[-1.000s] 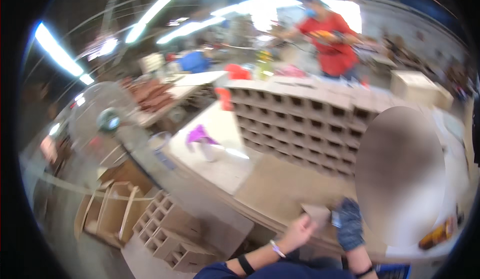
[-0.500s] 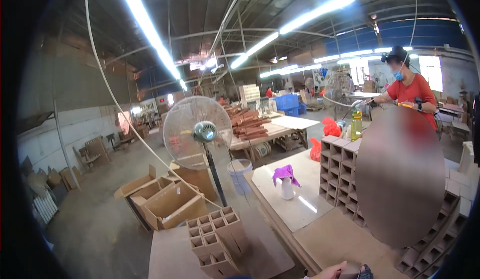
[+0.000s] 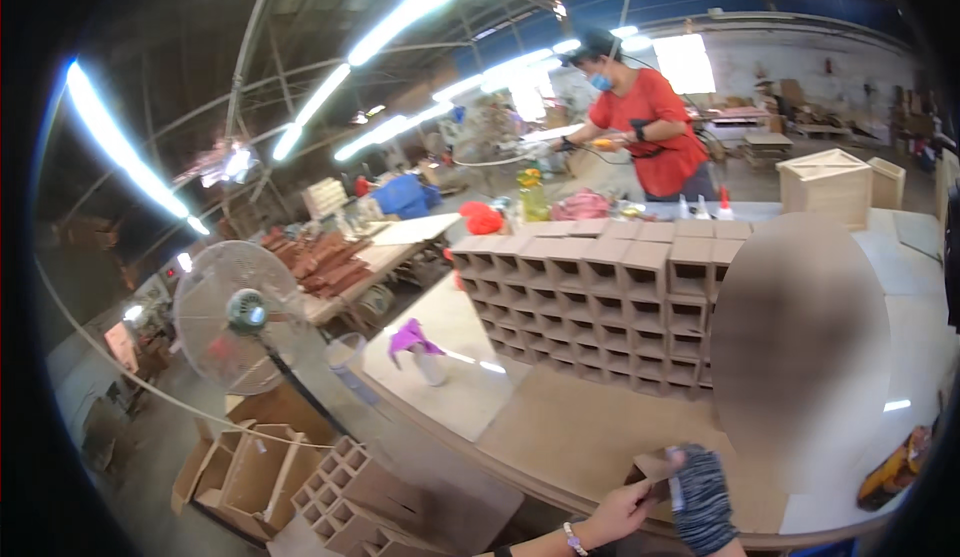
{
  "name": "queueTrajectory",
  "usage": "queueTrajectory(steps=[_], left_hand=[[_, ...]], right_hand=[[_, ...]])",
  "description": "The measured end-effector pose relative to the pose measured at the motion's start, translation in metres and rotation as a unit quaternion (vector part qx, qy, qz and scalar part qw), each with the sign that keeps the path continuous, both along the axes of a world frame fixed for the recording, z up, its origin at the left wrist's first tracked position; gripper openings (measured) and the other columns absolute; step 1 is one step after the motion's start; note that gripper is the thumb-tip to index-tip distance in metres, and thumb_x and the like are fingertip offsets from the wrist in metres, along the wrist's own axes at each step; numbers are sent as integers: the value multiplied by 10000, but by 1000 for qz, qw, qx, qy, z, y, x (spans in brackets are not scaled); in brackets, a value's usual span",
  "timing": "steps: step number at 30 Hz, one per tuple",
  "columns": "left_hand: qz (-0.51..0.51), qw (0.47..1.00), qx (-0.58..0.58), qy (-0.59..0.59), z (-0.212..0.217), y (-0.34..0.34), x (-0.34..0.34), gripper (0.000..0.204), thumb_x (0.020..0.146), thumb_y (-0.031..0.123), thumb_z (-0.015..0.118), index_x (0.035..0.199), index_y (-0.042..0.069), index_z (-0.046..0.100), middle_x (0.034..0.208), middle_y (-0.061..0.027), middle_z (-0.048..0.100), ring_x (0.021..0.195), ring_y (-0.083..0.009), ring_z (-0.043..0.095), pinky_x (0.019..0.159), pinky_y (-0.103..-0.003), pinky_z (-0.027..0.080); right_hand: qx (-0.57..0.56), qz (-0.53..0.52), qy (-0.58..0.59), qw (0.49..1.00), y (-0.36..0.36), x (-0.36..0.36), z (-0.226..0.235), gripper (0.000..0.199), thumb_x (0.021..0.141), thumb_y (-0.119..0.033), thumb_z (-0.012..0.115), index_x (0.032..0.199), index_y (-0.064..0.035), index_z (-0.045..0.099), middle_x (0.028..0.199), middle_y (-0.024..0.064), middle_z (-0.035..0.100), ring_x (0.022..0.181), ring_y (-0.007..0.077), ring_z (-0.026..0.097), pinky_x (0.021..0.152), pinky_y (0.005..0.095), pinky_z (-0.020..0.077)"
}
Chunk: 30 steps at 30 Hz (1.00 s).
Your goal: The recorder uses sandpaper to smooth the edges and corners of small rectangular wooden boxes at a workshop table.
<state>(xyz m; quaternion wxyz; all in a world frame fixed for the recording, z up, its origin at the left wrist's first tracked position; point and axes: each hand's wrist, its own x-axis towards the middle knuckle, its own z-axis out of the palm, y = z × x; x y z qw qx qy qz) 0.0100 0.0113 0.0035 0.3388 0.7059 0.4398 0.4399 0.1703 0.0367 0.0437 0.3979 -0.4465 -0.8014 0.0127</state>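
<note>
at the near edge of the worktop (image 3: pixel 600 437), low in view, both hands meeting on a small brown block (image 3: pixel 652 467). left hand (image 3: pixel 622 509) bare, with a bead bracelet at the wrist, fingers (image 3: pixel 640 495) closed on the block's near left side. right hand (image 3: pixel 703 497) in a dark speckled glove, fingers wrapped over the block's right side, pinching it. block held just above or on the worktop; cannot tell whether touching.

further back, near the middle of the worktop, a long stack of open square wooden cells (image 3: pixel 610 302), several rows high, openings facing forward. left of it, toward the left edge, a spray bottle (image 3: pixel 425 352) with a purple cloth draped over it. at the far right corner, a pale wooden box (image 3: pixel 826 182). a blurred oval patch hiding part of the right side.

off the left edge, on the floor, a standing fan (image 3: pixel 240 322), cardboard boxes (image 3: pixel 240 472) and more celled units (image 3: pixel 350 492). beyond the far edge, another person in a red top (image 3: pixel 650 127) working with a tool.

judged step: handling or fitting one small piece, gripped two-handed. next move likely needing a steady hold and a square line-up with the matching part, which is not visible here.
</note>
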Motion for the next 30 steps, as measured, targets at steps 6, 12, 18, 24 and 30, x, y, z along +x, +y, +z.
queueTrajectory(steps=[6, 12, 18, 24, 30], left_hand=[[40, 999, 16, -13, 5, -6, 4, 192, 856, 90, 551, 730, 17, 426, 575, -23, 349, 539, -81, 335, 461, -256, 331], [50, 998, -22, -29, 11, -11, 3, 175, 834, 59, 557, 722, 16, 430, 577, -36, 378, 521, -77, 379, 449, -247, 341], [51, 998, -24, -19, -3, -18, -6, 142, 832, 53, 554, 729, 19, 463, 593, -35, 414, 542, -69, 384, 471, -237, 348], [54, 992, -8, -117, 0, -8, 11, 176, 797, 47, 556, 683, 13, 426, 571, -139, 434, 497, -269, 459, 466, -346, 359], [59, 993, -28, -99, -7, -11, -1, 134, 815, 44, 555, 713, 1, 480, 597, -110, 471, 518, -180, 455, 502, -289, 392]], right_hand=[[-63, -100, -186, 975, 10, 19, -12, 292, 821, -151, 457, 1087, -60, 536, 1073, 141, 558, 985, 294, 536, 905, 456, 366], [-14, -5, -117, 993, -10, 0, 14, 255, 798, -92, 499, 1045, -56, 549, 1032, 138, 573, 940, 304, 546, 889, 456, 378], [-175, -118, -199, 957, 24, 16, -27, 227, 844, -113, 416, 996, -60, 577, 935, 157, 596, 887, 317, 555, 845, 428, 394], [-27, 20, -150, 988, -7, -8, 9, 343, 780, -194, 496, 1091, -55, 538, 1055, 132, 557, 989, 287, 522, 918, 438, 361], [-72, -162, -189, 966, 28, 31, -25, 377, 797, -128, 475, 1168, -72, 504, 1132, 138, 540, 1038, 298, 503, 921, 408, 358]])
